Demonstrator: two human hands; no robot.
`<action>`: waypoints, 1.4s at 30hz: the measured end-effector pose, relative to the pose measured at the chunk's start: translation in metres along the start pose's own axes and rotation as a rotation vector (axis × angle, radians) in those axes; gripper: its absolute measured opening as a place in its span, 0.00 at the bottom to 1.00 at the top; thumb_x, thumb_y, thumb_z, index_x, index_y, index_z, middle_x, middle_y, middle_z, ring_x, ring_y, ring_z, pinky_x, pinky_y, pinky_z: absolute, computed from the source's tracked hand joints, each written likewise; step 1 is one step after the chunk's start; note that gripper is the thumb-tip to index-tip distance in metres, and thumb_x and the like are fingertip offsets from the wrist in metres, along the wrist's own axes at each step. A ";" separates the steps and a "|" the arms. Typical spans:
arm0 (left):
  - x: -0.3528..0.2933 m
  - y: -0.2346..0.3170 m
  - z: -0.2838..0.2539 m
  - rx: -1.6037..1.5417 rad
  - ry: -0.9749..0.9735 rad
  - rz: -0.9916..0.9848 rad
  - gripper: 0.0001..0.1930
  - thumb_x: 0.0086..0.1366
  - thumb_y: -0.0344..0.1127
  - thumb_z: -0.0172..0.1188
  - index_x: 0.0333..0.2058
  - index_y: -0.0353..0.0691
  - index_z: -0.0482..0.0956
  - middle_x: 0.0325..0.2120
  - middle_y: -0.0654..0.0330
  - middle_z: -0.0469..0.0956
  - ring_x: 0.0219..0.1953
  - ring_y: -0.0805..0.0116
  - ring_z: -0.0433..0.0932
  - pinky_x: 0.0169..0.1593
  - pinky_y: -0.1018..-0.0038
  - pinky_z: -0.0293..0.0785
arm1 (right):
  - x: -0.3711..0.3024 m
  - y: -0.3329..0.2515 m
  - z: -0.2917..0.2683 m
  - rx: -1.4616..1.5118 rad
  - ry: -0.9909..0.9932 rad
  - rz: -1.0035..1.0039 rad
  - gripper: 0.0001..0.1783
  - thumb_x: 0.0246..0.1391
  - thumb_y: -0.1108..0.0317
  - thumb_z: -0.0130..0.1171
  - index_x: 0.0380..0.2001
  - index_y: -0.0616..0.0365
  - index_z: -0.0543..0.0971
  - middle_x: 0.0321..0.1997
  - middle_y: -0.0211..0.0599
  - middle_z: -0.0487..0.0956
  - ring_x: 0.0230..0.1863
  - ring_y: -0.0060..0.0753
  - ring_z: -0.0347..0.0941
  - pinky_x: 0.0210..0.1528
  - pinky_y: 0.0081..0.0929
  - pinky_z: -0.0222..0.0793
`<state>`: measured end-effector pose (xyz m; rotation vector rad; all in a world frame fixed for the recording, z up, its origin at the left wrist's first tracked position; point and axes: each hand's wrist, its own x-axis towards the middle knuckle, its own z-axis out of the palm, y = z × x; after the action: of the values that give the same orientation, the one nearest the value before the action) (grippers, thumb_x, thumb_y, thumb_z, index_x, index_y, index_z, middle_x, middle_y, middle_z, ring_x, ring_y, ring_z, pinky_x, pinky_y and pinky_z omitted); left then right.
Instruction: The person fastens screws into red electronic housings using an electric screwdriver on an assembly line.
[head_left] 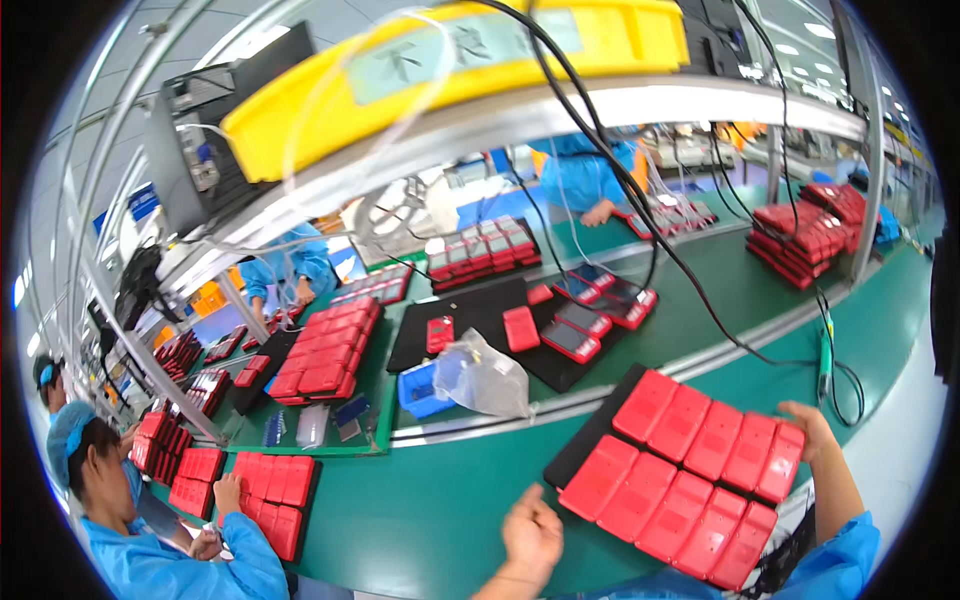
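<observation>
The right hand (808, 420) clasps the far corner of the flat black tray of red rectangular plastic casings (690, 470); the left hand (531, 532), grip loosely spread, hovers beside its near edge; the tray rests on the green table (420, 500).

Left of the black tray of red cases (690, 470), the green desk (420, 510) lies bare. Beyond that tray, a clear plastic bag (485, 378) and dangling black cables (700, 300) block passage.
</observation>
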<state>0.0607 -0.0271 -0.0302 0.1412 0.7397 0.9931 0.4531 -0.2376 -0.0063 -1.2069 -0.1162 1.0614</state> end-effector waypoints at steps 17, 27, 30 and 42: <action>0.054 0.064 0.018 1.085 -0.289 -0.318 0.12 0.61 0.31 0.43 0.41 0.28 0.65 0.10 0.70 0.54 0.11 0.82 0.51 0.14 0.85 0.46 | -0.073 0.067 0.075 -0.054 0.138 -0.481 0.35 0.47 0.75 0.45 0.59 0.57 0.47 0.59 0.39 0.57 0.58 0.31 0.54 0.58 0.26 0.48; -0.083 0.065 -0.074 0.830 0.138 -0.219 0.07 0.61 0.30 0.40 0.31 0.38 0.68 0.12 0.69 0.58 0.10 0.80 0.53 0.12 0.85 0.47 | 0.031 0.056 0.128 -0.527 -0.164 -0.433 0.37 0.44 0.70 0.55 0.57 0.64 0.52 0.56 0.47 0.61 0.56 0.37 0.58 0.57 0.27 0.50; -0.105 0.055 -0.073 0.657 0.123 0.058 0.08 0.62 0.33 0.42 0.30 0.37 0.69 0.11 0.70 0.57 0.09 0.80 0.51 0.12 0.84 0.47 | 0.031 0.050 0.139 -0.607 -0.240 -0.449 0.38 0.46 0.66 0.56 0.57 0.63 0.51 0.56 0.50 0.60 0.58 0.40 0.55 0.57 0.31 0.51; -0.145 0.035 -0.061 0.641 -0.065 -0.555 0.14 0.59 0.42 0.50 0.37 0.37 0.70 0.10 0.71 0.56 0.08 0.83 0.50 0.11 0.85 0.43 | -0.094 0.086 0.129 -1.644 -0.368 -0.936 0.47 0.21 0.39 0.66 0.48 0.52 0.68 0.58 0.55 0.53 0.56 0.71 0.46 0.54 0.57 0.48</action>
<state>-0.0497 -0.1367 0.0117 0.4923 0.9515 0.2001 0.2753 -0.2176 0.0196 -1.9541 -1.9210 0.1205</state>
